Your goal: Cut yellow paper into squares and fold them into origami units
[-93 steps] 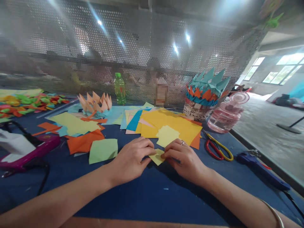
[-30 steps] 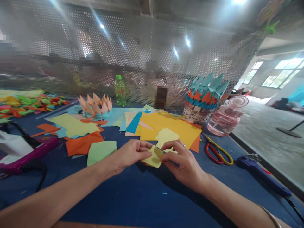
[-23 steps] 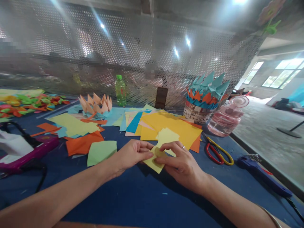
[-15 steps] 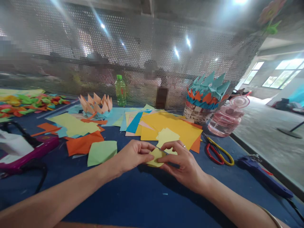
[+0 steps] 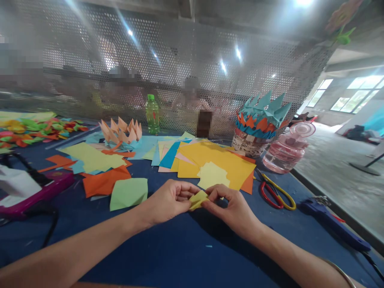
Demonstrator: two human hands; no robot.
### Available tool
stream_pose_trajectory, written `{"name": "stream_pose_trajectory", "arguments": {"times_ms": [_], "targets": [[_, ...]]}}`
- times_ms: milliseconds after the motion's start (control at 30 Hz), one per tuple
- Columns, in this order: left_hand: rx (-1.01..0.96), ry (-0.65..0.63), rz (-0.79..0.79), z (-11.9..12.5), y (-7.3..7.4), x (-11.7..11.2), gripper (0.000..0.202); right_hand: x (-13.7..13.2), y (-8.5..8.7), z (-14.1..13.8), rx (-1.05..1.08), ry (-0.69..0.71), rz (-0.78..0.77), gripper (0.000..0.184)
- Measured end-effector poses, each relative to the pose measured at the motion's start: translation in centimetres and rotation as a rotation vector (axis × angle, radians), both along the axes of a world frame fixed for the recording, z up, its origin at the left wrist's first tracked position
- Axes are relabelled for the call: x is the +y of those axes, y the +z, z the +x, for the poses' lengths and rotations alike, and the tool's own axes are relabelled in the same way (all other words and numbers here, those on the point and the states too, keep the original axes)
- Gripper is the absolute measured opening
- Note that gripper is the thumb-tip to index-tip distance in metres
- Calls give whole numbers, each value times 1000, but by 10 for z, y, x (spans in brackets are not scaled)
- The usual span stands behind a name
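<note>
A small piece of yellow paper (image 5: 198,199), partly folded, is held just above the blue table between both hands. My left hand (image 5: 172,200) pinches its left edge with thumb and fingers. From the right, my right hand (image 5: 229,204) grips the other edge between thumb and forefinger. Just beyond my fingers lie pale yellow paper pieces (image 5: 213,175) on top of larger golden-yellow sheets (image 5: 192,164). A light green paper square (image 5: 129,194) rests to the left of my left hand, beside crumpled orange paper (image 5: 105,182).
Scissors (image 5: 277,192) and a blue glue gun (image 5: 334,224) lie at right. Behind them stand a pink bottle (image 5: 286,152) and a paper crown stack (image 5: 264,114). A green bottle (image 5: 152,116) and peach paper crown (image 5: 121,134) stand at back; a purple power strip (image 5: 57,186) is left.
The yellow paper has gone from lying nearly flat between my fingers to bent and more folded. My right hand's fingers have drawn in closer together on it.
</note>
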State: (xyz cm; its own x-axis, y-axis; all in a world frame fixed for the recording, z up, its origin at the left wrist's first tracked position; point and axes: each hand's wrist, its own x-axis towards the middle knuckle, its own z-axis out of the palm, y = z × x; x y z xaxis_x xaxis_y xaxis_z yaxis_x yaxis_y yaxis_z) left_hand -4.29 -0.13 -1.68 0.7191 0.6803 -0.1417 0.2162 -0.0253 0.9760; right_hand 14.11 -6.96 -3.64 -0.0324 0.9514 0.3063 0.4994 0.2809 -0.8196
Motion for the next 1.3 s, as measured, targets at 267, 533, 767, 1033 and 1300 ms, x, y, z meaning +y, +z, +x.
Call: {"name": "stream_pose_trajectory", "arguments": {"times_ms": [267,533,767,1033,1300], "targets": [[-12,-43,-18,-2,1,-4,34,3,-3,-1,133,-25,-157,21],[7,38,-82,4,-4,-7,33,2,-4,-3,94,-14,-90,23],[-16,45,-82,4,-3,-7,31,1,-3,-4,101,-26,-79,23],[-14,31,-53,4,-1,-6,32,0,-1,-4,128,-28,-98,23],[-13,28,-61,4,0,-9,29,-1,1,-2,95,-47,-99,25]]}}
